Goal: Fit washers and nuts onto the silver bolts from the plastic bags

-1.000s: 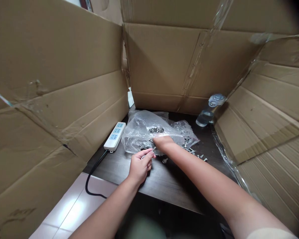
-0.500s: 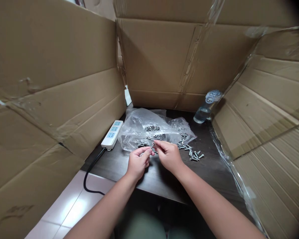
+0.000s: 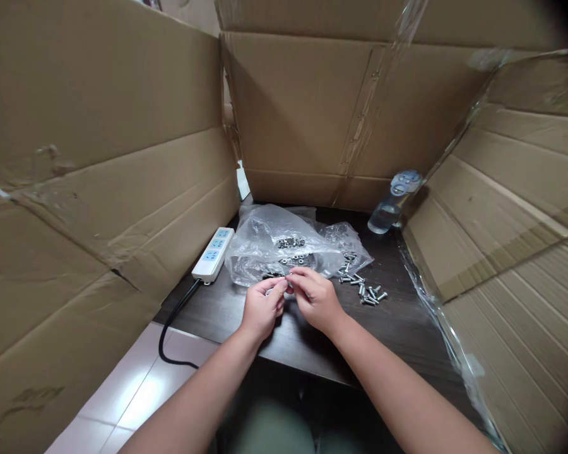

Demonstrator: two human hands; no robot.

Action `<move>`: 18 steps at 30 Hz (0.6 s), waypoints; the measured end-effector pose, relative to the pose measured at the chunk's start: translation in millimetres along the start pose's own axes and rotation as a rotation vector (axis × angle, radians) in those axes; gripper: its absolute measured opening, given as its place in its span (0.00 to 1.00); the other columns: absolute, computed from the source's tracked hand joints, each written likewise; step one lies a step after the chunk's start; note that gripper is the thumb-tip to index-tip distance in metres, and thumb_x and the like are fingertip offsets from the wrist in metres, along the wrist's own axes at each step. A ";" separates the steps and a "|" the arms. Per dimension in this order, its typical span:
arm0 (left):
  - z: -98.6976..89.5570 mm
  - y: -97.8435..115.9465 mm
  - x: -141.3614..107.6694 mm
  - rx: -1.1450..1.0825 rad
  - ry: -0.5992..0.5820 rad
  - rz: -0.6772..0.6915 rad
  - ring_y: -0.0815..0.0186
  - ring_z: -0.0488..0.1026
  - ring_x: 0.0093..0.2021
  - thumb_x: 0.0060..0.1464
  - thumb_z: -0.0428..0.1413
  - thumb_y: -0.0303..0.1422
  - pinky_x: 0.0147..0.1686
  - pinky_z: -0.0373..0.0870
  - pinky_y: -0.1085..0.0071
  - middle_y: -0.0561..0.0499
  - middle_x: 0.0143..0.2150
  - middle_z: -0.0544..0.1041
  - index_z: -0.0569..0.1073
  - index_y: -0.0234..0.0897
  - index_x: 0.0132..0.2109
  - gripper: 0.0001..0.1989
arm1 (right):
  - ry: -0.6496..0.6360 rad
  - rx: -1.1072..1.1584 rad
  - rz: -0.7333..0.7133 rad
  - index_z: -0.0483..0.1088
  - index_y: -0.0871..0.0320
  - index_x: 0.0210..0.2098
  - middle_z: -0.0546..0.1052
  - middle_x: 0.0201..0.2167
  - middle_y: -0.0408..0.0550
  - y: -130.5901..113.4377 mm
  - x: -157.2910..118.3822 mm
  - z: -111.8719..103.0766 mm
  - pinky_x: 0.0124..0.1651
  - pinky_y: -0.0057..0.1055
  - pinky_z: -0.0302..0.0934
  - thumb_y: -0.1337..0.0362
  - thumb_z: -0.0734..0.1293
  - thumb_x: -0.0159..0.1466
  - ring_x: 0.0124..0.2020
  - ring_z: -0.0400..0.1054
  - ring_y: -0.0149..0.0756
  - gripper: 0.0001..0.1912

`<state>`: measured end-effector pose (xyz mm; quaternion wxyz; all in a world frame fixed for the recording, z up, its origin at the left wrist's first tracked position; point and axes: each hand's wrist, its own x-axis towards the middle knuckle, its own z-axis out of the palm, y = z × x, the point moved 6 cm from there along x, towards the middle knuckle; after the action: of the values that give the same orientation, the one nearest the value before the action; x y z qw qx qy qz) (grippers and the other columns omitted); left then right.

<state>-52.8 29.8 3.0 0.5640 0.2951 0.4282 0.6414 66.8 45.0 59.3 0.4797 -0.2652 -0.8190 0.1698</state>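
Over the front part of the dark table, my left hand [image 3: 264,307] and my right hand [image 3: 313,296] meet at the fingertips. Both are pinched closed around something small, mostly hidden by the fingers. Just behind them lies a clear plastic bag [image 3: 255,230] with small metal nuts [image 3: 291,243] in its opening. To the right of my right hand, several silver bolts [image 3: 373,295] are scattered on the table, some next to a second clear bag [image 3: 343,236].
A white power strip [image 3: 213,255] with a black cable [image 3: 170,321] sits at the table's left edge. At the back right stands a clear water bottle [image 3: 392,202]. Cardboard walls [image 3: 307,107] enclose the table at the left, back and right.
The fingers of my right hand have moved slightly left and closed over my left fingertips. A silver bolt that showed between the hands is now mostly covered.
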 end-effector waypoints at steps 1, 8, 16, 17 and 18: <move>-0.6 -0.1 0.1 -0.017 0.007 -0.009 0.80 0.55 0.14 0.40 0.66 0.37 0.12 0.46 0.82 0.54 0.20 0.69 0.76 0.31 0.34 0.15 | -0.018 0.012 0.006 0.73 0.57 0.43 0.74 0.44 0.53 -0.1 0.1 0.8 0.43 0.33 0.69 0.74 0.60 0.60 0.41 0.72 0.36 0.15; -2.8 -1.0 2.1 -0.186 -0.048 -0.120 0.82 0.57 0.16 0.42 0.65 0.34 0.11 0.47 0.85 0.49 0.29 0.73 0.73 0.30 0.34 0.14 | -0.020 0.055 0.092 0.75 0.59 0.33 0.77 0.38 0.51 16.1 14.1 -15.2 0.45 0.35 0.68 0.78 0.59 0.56 0.40 0.73 0.37 0.15; 6.1 -1.2 -1.9 -0.352 -0.209 -0.270 0.83 0.56 0.16 0.47 0.63 0.30 0.10 0.49 0.88 0.52 0.28 0.70 0.72 0.30 0.34 0.09 | -0.177 0.316 0.406 0.75 0.59 0.41 0.79 0.39 0.51 20.9 28.5 -13.1 0.45 0.36 0.69 0.68 0.63 0.60 0.40 0.74 0.38 0.12; 6.7 -1.3 -2.5 -0.347 -0.217 -0.273 0.83 0.56 0.16 0.47 0.63 0.30 0.10 0.49 0.88 0.52 0.28 0.69 0.72 0.30 0.35 0.09 | -0.206 0.365 0.417 0.74 0.59 0.42 0.79 0.40 0.51 17.3 27.6 -9.4 0.46 0.37 0.69 0.67 0.64 0.60 0.41 0.74 0.38 0.12; 7.2 -1.5 -3.0 -0.342 -0.221 -0.277 0.83 0.56 0.16 0.47 0.63 0.30 0.10 0.49 0.88 0.53 0.28 0.69 0.72 0.30 0.35 0.10 | -0.217 0.393 0.426 0.74 0.60 0.42 0.79 0.40 0.52 14.6 26.4 -6.9 0.46 0.37 0.69 0.66 0.64 0.59 0.42 0.74 0.39 0.12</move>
<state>-45.3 28.4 5.3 0.7318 0.2022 0.2853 0.5850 66.2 72.6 73.3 0.3852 -0.3134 -0.7430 0.4487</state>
